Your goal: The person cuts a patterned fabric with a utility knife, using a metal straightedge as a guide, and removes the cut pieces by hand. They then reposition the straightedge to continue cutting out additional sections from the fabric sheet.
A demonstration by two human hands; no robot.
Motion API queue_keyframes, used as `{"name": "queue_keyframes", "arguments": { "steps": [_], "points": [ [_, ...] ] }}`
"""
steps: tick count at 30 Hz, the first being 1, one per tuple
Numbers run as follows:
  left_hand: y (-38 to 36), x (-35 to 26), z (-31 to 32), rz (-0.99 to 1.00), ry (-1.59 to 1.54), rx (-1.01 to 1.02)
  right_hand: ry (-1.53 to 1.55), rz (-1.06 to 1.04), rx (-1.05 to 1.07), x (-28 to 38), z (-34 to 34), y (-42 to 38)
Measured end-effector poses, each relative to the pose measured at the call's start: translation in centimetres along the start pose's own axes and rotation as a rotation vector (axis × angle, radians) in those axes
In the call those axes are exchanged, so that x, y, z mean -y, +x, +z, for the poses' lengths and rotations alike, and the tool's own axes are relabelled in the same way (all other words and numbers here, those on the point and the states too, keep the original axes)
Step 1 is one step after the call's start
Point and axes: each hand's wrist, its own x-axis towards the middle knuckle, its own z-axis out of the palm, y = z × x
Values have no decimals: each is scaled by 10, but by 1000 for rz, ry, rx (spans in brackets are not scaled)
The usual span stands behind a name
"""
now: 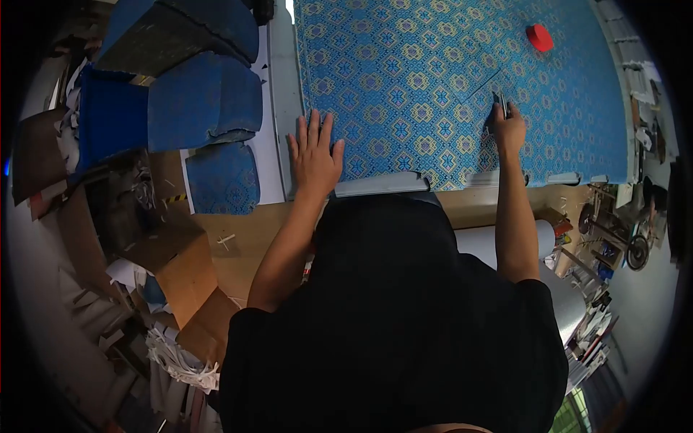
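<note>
A blue patterned fabric (pixel 404 94) with yellow and purple motifs lies spread over the table. My left hand (pixel 315 159) rests flat at its left front corner, fingers spread, partly on the pale table edge (pixel 287 94). Over the right part of the fabric, my right hand (pixel 510 130) is closed around a small dark and silver tool (pixel 501 99), whose exact kind I cannot make out. Just beyond that hand, a thin dark slanting line (pixel 484 84) shows on the fabric. Farther back on the right sits a round red object (pixel 539 37).
Stacks of cut blue fabric pieces (pixel 206 101) stand left of the table, with a smaller stack (pixel 222 178) nearer me. A blue bin (pixel 112 119) is farther left. Behind me are an open cardboard box (pixel 184 278), white scraps (pixel 180 361) and a large pale roll (pixel 484 244).
</note>
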Motion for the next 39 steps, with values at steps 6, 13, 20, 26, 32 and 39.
{"name": "queue_keyframes", "arguments": {
  "steps": [6,13,20,26,32,39],
  "points": [
    [-3,6,4,-4,-44,-46,108,-237,145,68,5,-36],
    [-2,7,1,-8,-92,-83,213,-745,502,150,1,-73],
    [-6,6,-5,21,-58,-55,203,-708,474,155,13,-92],
    [2,11,-4,51,-54,-34,383,-624,446,147,13,-103],
    [17,16,-7,138,-2,-28,1124,-70,397,103,17,-104],
    [24,21,-1,189,16,-69,1338,11,228,69,-9,-104]
  ]
}}
